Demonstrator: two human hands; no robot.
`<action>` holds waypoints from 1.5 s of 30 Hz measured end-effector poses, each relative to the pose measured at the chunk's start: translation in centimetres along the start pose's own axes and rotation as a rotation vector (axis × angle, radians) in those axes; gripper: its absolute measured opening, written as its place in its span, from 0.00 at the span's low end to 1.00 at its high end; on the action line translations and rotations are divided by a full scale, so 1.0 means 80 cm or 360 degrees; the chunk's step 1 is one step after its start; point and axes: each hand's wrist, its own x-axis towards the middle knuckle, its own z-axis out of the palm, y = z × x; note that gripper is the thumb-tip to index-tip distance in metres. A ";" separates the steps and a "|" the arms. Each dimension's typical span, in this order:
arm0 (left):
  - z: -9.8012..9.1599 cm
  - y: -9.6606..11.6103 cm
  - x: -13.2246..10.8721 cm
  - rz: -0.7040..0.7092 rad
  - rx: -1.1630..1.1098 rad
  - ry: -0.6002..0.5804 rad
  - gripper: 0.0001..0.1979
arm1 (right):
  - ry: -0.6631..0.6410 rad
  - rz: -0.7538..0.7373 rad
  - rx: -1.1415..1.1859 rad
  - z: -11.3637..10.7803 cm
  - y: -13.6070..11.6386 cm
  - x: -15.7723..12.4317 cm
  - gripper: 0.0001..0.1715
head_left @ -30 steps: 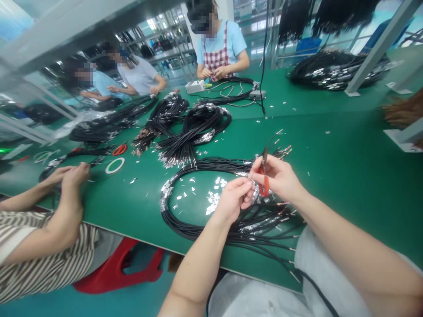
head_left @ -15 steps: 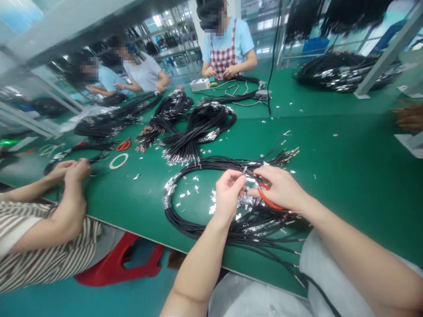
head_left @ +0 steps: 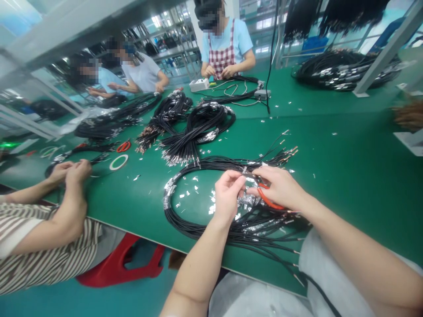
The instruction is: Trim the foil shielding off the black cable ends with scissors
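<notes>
My left hand (head_left: 226,196) pinches the foil-wrapped end of a black cable (head_left: 248,177) close to my right hand. My right hand (head_left: 280,188) grips red-handled cutters (head_left: 268,198), whose blades are hidden behind my fingers. Both hands sit above a large loop of black cables (head_left: 172,215) with silver foil sleeves and bare metal tips. Small silver foil scraps (head_left: 214,203) lie inside the loop, beneath my hands.
A co-worker's hands (head_left: 73,172) work at the left, beside red scissors (head_left: 123,146) and a tape roll (head_left: 119,162). Cable bundles (head_left: 198,132) lie across the green workbench (head_left: 346,185). Another person (head_left: 224,48) sits opposite at a white box (head_left: 199,85).
The red-handled cutters have swung from upright to lying low across my right palm. My hands have moved slightly closer together around the cable end.
</notes>
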 end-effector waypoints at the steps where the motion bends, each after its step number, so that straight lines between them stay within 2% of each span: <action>1: 0.000 0.002 0.000 0.0009 -0.0045 0.0025 0.08 | 0.0011 0.0027 0.0030 0.001 0.002 0.001 0.22; 3: 0.001 0.004 0.001 0.0045 -0.0089 0.0080 0.08 | 0.0042 0.0106 0.0184 0.004 0.004 0.002 0.20; 5: 0.001 0.002 0.000 0.0066 -0.0050 0.0084 0.08 | 0.0155 0.0204 0.0529 0.007 0.001 0.003 0.18; 8: 0.003 -0.006 -0.003 0.0109 0.0109 0.0014 0.08 | 0.0431 0.0301 0.1145 0.011 -0.013 0.004 0.13; 11: 0.006 -0.014 -0.008 0.0168 0.0236 -0.0051 0.07 | 0.0562 0.0351 0.1411 0.012 -0.027 0.003 0.10; 15: 0.007 -0.017 -0.010 0.0183 0.0296 -0.0111 0.07 | 0.0579 0.0377 0.1477 0.011 -0.032 0.003 0.08; 17: 0.008 -0.017 -0.010 0.0117 0.0246 -0.0133 0.07 | 0.0572 0.0373 0.1508 0.011 -0.030 0.002 0.08; 22: 0.011 -0.010 -0.012 -0.0260 -0.0002 -0.0248 0.09 | 0.0571 0.0405 0.1622 0.013 -0.025 0.002 0.09; 26: 0.012 -0.001 -0.010 -0.0525 -0.0063 -0.0429 0.12 | 0.0451 0.0406 0.1731 0.015 -0.021 0.005 0.11; 29: 0.011 -0.002 -0.007 -0.0438 -0.0010 -0.0332 0.11 | 0.0441 0.0359 0.1579 0.016 -0.019 0.006 0.10; 33: 0.008 -0.010 -0.005 -0.0051 0.0210 -0.0069 0.09 | 0.0489 0.0263 0.1316 0.018 -0.025 0.002 0.05; 37: 0.005 -0.015 -0.006 0.0235 0.0534 0.0006 0.06 | 0.0537 0.0257 0.1211 0.021 -0.033 -0.002 0.06; 40: 0.005 -0.015 -0.008 0.0230 0.0529 -0.0003 0.06 | 0.0608 0.0313 0.1163 0.021 -0.034 -0.003 0.05; 45: 0.007 -0.010 -0.009 -0.0038 0.0222 -0.0209 0.07 | 0.0623 0.0342 0.1223 0.020 -0.026 0.000 0.04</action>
